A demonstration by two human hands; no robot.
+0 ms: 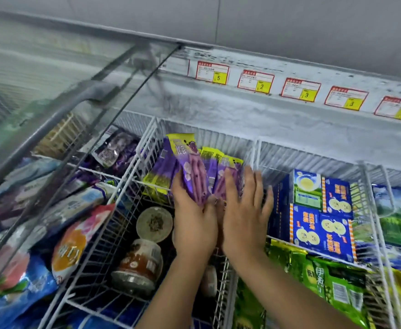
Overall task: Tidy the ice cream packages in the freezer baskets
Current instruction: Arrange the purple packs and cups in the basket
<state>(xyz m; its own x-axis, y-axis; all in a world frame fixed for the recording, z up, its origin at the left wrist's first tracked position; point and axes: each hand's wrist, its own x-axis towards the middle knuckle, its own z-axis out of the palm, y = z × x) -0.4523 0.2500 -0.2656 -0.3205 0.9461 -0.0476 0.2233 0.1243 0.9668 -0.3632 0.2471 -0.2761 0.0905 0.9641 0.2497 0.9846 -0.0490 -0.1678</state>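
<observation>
Both my hands are on the purple packs (191, 167) in the wire basket (135, 181).

The packs stand upright just beyond my palms, their tops above my fingertips and their lower ends hidden behind both hands. My left hand (193, 222) curls round the left bundle, with its fingertips lost behind the wrappers. My right hand (242, 217) lies flat, fingers straight and spread against the right-hand packs, though blur smears them. I see tubs (154, 224) just left of my left wrist. Blue boxes (323, 210) sit right of my right hand, past the wire wall.
</observation>
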